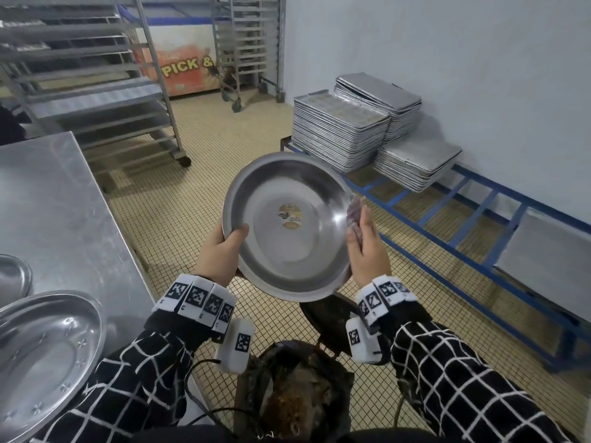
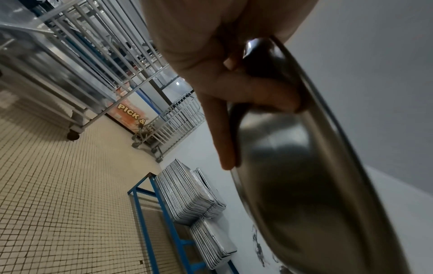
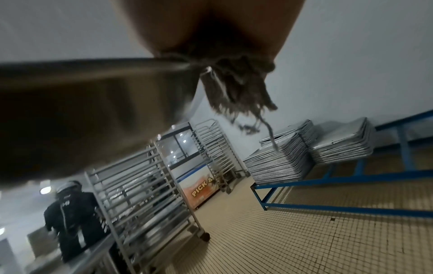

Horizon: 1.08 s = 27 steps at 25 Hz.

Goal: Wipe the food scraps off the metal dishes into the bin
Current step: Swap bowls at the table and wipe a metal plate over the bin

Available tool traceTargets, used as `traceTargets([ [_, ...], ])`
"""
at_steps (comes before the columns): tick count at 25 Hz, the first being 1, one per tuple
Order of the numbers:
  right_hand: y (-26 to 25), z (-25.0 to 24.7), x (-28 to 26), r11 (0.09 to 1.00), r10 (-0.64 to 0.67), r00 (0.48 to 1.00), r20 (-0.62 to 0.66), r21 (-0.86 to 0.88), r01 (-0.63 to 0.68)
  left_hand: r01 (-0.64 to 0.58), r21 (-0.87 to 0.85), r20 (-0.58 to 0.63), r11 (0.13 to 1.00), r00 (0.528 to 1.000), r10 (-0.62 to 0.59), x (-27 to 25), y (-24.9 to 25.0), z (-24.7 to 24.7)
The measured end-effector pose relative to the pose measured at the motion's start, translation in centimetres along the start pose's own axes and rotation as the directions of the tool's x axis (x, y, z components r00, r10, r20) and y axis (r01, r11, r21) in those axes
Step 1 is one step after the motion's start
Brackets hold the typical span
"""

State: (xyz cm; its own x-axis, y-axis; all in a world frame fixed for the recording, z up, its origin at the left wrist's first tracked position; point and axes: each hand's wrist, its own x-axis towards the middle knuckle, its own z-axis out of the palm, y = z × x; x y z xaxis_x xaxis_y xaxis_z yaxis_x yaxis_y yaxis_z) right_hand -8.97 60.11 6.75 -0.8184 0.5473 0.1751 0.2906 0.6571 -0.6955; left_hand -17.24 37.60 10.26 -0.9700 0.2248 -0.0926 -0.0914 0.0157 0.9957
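Above the bin (image 1: pixel 300 398), head view: left hand (image 1: pixel 220 254) grips the tilted metal dish (image 1: pixel 287 225) by its rim; right hand (image 1: pixel 367 251) presses a rag (image 1: pixel 354 215) to the opposite rim. Left wrist: fingers (image 2: pixel 246 92) curl behind the dish. Right wrist: frayed rag pinched against the rim.

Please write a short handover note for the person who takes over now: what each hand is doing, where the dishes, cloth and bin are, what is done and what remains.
Left hand: grips the round metal dish at its left rim, thumb inside, fingers behind.
Right hand: holds a frayed cloth against the dish's right rim.
The dish is tilted toward the person, above the bin, which holds brown scraps.
Done: the inside of this dish looks clean; only a label sits at its centre.
Left: finish the rim. Two more metal dishes wait on the steel table on the left; I cannot tell from here whether they carry scraps.
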Motion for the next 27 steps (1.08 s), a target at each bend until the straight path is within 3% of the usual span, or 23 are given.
traceTargets([
  [4,0.1,-1.5,0.7,0.967,0.150,0.988,0.020,0.206,-0.151,0.093,0.037,0.068,0.995,0.993,-0.096,0.3,-0.8,-0.5],
  [7,0.4,-1.3,-0.1,0.946,0.225,0.974,-0.006,0.242,-0.217,0.124,0.080,0.105,0.989,0.986,-0.132,0.6,-1.2,-1.1],
  [14,-0.7,0.5,-2.1,0.801,0.415,0.901,-0.124,0.520,-0.298,0.018,-0.028,0.134,0.999,0.991,-0.014,-0.5,-1.1,0.4],
  [19,-3.0,1.3,-2.5,0.715,0.401,0.912,-0.090,0.653,-0.250,0.003,-0.030,0.126,1.000,0.992,0.001,-2.1,-1.4,2.6],
  [25,-2.3,2.3,-3.0,0.821,0.300,0.952,0.055,0.493,-0.287,0.089,-0.149,0.025,0.985,0.996,-0.087,-1.8,-1.2,1.5],
  [27,-1.1,3.3,-3.3,0.881,0.290,0.957,-0.009,0.394,-0.263,0.086,-0.107,-0.035,0.991,0.995,-0.090,-1.4,-1.2,0.8],
])
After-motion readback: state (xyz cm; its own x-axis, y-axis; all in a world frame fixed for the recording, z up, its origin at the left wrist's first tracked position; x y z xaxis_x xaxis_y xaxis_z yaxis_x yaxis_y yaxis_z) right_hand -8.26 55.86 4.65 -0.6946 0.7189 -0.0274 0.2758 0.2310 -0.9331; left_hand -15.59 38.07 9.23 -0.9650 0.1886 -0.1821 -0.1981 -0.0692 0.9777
